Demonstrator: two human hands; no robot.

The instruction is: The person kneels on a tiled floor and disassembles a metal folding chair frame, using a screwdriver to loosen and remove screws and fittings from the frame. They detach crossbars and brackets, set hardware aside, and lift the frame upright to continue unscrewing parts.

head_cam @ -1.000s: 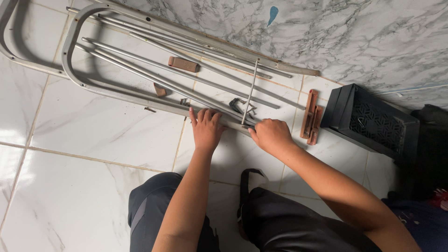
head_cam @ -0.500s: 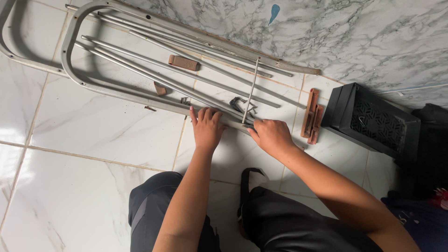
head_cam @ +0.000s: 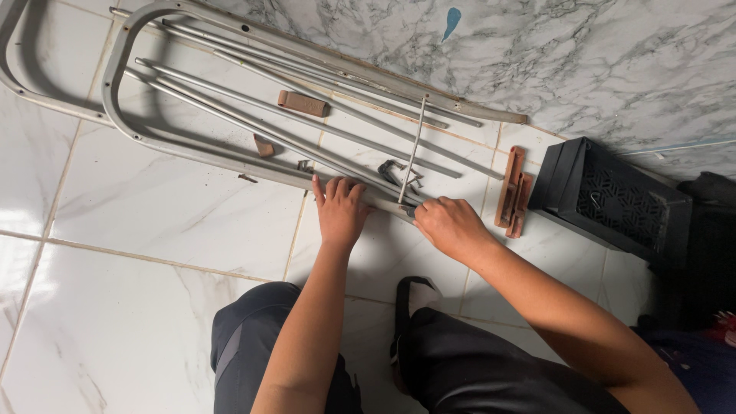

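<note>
A grey curved metal frame lies on the white tiled floor, with several thin metal rods lying across it. My left hand rests palm down with fingers spread on the frame's near tube. My right hand is closed around the end of that tube, at the foot of a thin upright rod that runs away from me. A small metal clamp sits just beyond my hands.
A black perforated plastic crate stands at the right by the marble wall. Brown wooden pieces lie beside it, another brown block among the rods. A second frame lies at far left. My knees are at the bottom.
</note>
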